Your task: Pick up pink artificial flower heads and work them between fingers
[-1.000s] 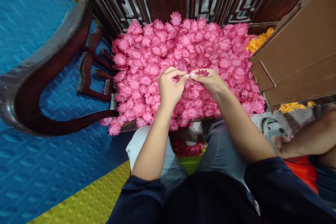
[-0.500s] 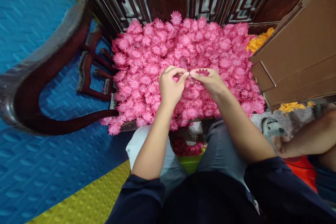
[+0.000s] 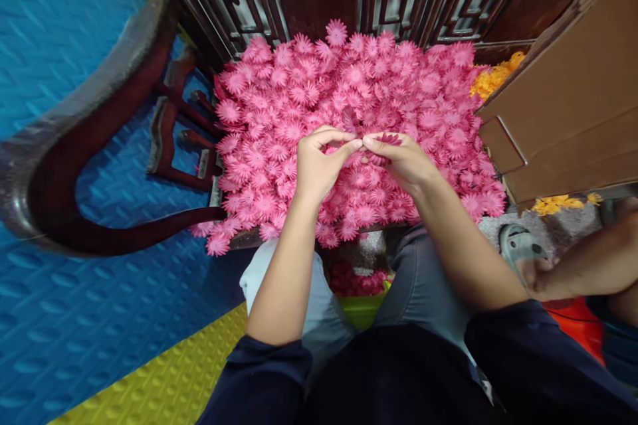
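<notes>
My left hand (image 3: 321,158) and my right hand (image 3: 401,156) meet fingertip to fingertip above a heap of pink artificial flowers (image 3: 269,159). Thumb and forefinger of each are pinched together. A darker pink flower piece (image 3: 391,139) pokes out over the right hand's fingers, partly covered by them. Another dark pink petal piece (image 3: 350,121) rises just behind the left fingertips, and its lower end is hidden at the pinch. Exactly how the two pieces join cannot be made out.
A dark wooden chair arm (image 3: 44,159) curves at the left. Brown cardboard (image 3: 573,93) stands at the right beside yellow flowers (image 3: 498,76). Between my knees sits a green container (image 3: 361,312) with dark pink flowers. Another person's leg and clog (image 3: 523,246) are at the right.
My left hand has shifted slightly left and its wrist has turned a little. Both hands keep their pinch at nearly the same spot over the flowers.
</notes>
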Demonstrator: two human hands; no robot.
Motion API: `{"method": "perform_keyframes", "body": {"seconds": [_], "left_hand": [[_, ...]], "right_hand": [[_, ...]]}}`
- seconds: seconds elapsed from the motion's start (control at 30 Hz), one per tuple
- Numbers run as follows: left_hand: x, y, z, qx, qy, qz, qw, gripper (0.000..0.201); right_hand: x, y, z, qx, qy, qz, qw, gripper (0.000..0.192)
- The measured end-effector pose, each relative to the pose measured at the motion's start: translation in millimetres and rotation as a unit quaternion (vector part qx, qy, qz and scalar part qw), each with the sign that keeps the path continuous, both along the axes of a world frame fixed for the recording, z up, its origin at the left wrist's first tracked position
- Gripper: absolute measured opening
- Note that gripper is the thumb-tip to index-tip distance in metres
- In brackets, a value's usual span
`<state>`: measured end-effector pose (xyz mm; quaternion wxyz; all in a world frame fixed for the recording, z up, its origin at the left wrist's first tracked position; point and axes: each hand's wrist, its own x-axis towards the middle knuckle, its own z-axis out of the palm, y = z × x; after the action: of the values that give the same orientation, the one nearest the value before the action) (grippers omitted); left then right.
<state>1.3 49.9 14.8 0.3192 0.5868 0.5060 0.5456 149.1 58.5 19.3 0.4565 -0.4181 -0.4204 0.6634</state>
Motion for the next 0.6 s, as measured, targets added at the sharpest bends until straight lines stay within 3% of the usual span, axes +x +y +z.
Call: {"method": "perform_keyframes", "body": {"seconds": [0.3,0.6], "left_hand": [[-1.5,-3.1,0.4,0.004,-0.004,-0.002,1.0,0.007],[-4.0,-0.5,-5.9,-0.004,-0.049,-0.037,0.998,0.006]], "right_hand": [[5.0,0.2,-2.2,0.019,0.01,0.039,0.999,0.02],[5.2,1.4,-3.2,0.024,-0.011,0.021,0.999,0.024]]}}
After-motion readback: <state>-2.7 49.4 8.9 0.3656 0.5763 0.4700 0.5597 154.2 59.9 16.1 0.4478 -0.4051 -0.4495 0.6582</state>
